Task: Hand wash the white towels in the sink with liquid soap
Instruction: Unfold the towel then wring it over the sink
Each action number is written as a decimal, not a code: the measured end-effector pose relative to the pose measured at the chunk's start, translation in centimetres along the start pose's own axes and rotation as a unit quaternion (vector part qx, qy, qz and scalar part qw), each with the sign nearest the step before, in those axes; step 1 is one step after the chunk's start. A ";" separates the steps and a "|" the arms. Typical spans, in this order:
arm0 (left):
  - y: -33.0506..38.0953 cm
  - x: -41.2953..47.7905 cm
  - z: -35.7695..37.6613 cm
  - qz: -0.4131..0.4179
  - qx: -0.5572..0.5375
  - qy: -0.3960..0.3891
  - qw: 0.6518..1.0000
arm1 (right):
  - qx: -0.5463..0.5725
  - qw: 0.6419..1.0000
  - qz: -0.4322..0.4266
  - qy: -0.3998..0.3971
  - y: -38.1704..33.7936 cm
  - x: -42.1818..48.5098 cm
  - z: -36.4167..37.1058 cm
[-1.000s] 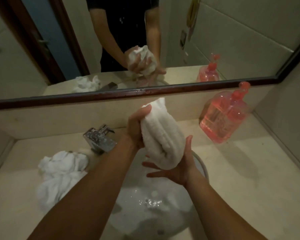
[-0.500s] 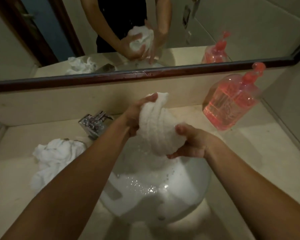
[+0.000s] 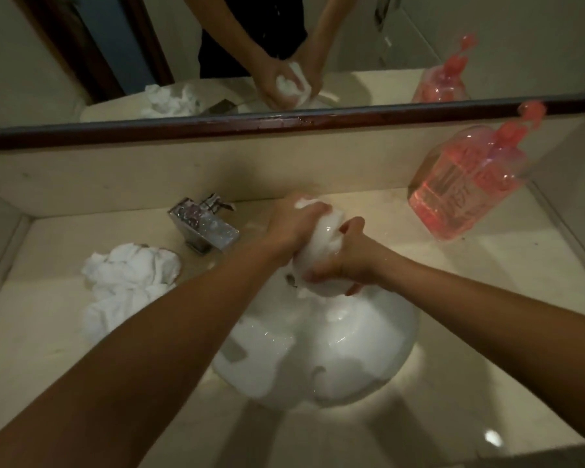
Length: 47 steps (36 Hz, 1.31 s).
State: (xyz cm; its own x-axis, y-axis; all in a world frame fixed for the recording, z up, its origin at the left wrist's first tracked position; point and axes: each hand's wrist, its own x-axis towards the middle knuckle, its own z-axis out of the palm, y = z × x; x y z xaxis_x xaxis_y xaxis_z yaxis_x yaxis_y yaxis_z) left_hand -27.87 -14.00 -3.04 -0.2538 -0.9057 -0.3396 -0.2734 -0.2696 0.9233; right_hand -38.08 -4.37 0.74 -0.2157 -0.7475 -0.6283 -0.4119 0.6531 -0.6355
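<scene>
Both hands squeeze one wet white towel (image 3: 321, 244) into a tight wad over the back of the round white sink (image 3: 362, 352). My left hand (image 3: 294, 221) grips its top. My right hand (image 3: 345, 261) clamps its lower part from the right. Foam and water lie in the basin under them. More white towels (image 3: 129, 278) sit bunched on the counter left of the sink. A clear bottle of pink liquid soap (image 3: 466, 190) with a pump stands at the back right.
A chrome tap (image 3: 203, 228) stands at the sink's back left, close to my left wrist. The beige counter (image 3: 487, 292) runs on both sides. A dark-framed mirror (image 3: 284, 123) spans the wall behind and reflects the person, the towels and the bottle.
The towel has come down from an upright roll held high to a crushed wad low over the basin. Both hands have closed tightly on it. The view has tilted downward.
</scene>
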 end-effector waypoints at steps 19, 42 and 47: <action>5.4 -4.2 1.4 -0.030 -0.193 0.099 0.976 | -0.092 0.938 -0.261 0.208 2.1 0.5 -0.9; 5.5 -4.1 -1.8 -0.005 -0.320 -0.347 0.881 | 0.531 0.717 -0.115 -0.436 4.1 -5.9 -3.2; 6.3 -5.6 -1.9 -0.044 -0.296 -0.335 0.893 | 0.417 0.847 -0.058 -0.325 2.3 -8.3 -5.3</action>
State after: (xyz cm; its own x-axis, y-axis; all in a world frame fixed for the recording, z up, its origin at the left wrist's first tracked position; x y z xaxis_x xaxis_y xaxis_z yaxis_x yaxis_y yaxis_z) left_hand -26.43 -11.22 4.99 -0.8085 -0.5262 -0.2636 0.1681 -0.6357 0.7534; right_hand -41.96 2.69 6.92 0.4271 -0.7649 -0.4821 0.4300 0.6409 -0.6359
